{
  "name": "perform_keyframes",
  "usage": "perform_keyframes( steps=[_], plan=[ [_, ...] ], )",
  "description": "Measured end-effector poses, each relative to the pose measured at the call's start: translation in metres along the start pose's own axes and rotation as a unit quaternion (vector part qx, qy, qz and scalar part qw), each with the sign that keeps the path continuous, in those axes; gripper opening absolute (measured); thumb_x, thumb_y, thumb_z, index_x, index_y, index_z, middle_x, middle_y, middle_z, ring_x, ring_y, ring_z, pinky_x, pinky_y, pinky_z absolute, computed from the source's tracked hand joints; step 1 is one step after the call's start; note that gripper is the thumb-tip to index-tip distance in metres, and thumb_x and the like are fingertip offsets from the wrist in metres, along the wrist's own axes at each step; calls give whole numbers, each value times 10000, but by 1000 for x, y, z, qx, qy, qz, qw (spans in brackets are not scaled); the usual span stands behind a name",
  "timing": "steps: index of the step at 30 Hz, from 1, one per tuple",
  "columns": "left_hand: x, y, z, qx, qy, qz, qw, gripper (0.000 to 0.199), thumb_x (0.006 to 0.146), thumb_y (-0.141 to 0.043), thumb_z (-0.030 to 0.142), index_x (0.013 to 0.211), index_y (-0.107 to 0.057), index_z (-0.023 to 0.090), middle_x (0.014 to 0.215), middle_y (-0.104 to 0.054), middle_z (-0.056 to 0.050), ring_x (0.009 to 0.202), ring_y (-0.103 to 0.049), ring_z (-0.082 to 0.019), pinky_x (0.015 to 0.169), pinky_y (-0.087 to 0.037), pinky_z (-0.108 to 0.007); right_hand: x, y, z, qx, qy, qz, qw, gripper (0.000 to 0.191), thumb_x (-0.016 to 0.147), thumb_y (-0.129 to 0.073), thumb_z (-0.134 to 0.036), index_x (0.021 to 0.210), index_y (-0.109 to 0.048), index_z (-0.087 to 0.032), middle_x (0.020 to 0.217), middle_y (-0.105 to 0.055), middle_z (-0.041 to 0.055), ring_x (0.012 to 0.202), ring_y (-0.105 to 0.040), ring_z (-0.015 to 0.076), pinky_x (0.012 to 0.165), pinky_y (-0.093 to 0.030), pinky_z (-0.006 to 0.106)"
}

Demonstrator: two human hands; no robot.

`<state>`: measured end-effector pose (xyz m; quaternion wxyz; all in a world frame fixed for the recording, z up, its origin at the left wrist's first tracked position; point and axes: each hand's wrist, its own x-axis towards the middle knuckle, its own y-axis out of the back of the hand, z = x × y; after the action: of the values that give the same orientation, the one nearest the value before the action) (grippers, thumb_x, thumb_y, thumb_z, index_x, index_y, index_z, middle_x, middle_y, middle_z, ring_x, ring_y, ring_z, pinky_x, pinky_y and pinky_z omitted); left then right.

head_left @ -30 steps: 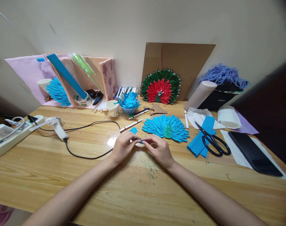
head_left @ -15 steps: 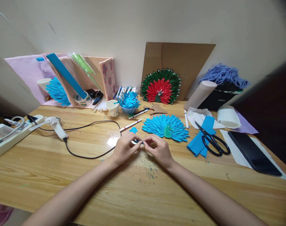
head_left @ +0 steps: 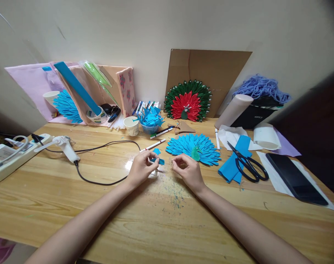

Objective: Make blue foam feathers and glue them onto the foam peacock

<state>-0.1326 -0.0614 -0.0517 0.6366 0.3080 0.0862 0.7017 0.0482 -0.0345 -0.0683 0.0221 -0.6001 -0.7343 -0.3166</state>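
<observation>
My left hand (head_left: 141,169) pinches a small blue paper piece (head_left: 161,161) that sticks out to the right past its fingertips. Across a short gap, my right hand (head_left: 189,173) has thumb and forefinger curled together; anything between them is too small to make out. Just beyond it lies a fan-shaped blue paper peacock (head_left: 180,146) with a green body. Another blue scrap (head_left: 156,151) is behind my left fingers, near a white marker (head_left: 153,146). Tiny dark crumbs are scattered on the wooden table (head_left: 167,223) between and below my hands.
Black-handled scissors (head_left: 248,165) rest on folded blue paper (head_left: 227,169), with a phone (head_left: 296,179) farther right. A white glue gun (head_left: 66,148) and its black cord lie left. Behind stand a paper cup (head_left: 131,126), a bowl of blue pieces (head_left: 150,128) and a red-green peacock (head_left: 187,104).
My hands were together at the fingertips on the blue piece; now they are apart. The blue piece stays with my left hand, and my right hand has drawn slightly right.
</observation>
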Motion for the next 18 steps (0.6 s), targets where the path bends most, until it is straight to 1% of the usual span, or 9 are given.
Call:
perform_keyframes(
  steps=[3,7,9,11,15,18],
  plan=[
    [0,1,0,-10,14,-2,1000,74,747,-551,201,759,-606,153,750,-612,-19,610,-484,-94,518,-390,-188,0,0,-1,21,9,-23,999,63,777,-551,-205,784,-606,-175,763,-602,34,652,-567,130,597,-491,250],
    [-3,-3,3,-8,-1,-42,999,91,764,-546,211,753,-614,151,715,-615,-9,576,-487,-82,547,-395,-193,-1,-1,-3,38,36,-61,997,101,765,-579,-210,855,-616,-184,784,-601,37,670,-571,133,591,-497,247],
    [-5,-4,4,-10,-10,-62,998,108,775,-539,225,773,-619,153,721,-616,-15,593,-502,-90,553,-398,-200,-1,-2,-3,35,47,-65,996,80,768,-575,-209,834,-616,-190,768,-606,37,673,-570,139,572,-490,248],
    [-6,-6,4,-6,-20,-69,997,112,775,-541,233,781,-623,156,723,-617,-20,617,-510,-102,563,-400,-210,-1,-2,-3,25,55,-67,996,58,780,-559,-210,789,-613,-193,743,-612,38,679,-568,147,560,-481,251],
    [-6,-5,3,2,-30,-71,997,101,768,-541,223,775,-617,157,720,-606,-19,634,-502,-108,568,-401,-213,0,-1,-3,14,55,-70,996,45,772,-559,-196,748,-597,-193,715,-607,29,651,-553,141,537,-459,243],
    [-3,-2,4,1,-23,-60,998,75,750,-545,200,739,-605,155,695,-592,-11,609,-489,-99,548,-398,-201,-1,-1,-3,12,48,-59,997,38,771,-555,-192,749,-586,-194,706,-595,24,643,-546,138,555,-457,249]
  ],
)
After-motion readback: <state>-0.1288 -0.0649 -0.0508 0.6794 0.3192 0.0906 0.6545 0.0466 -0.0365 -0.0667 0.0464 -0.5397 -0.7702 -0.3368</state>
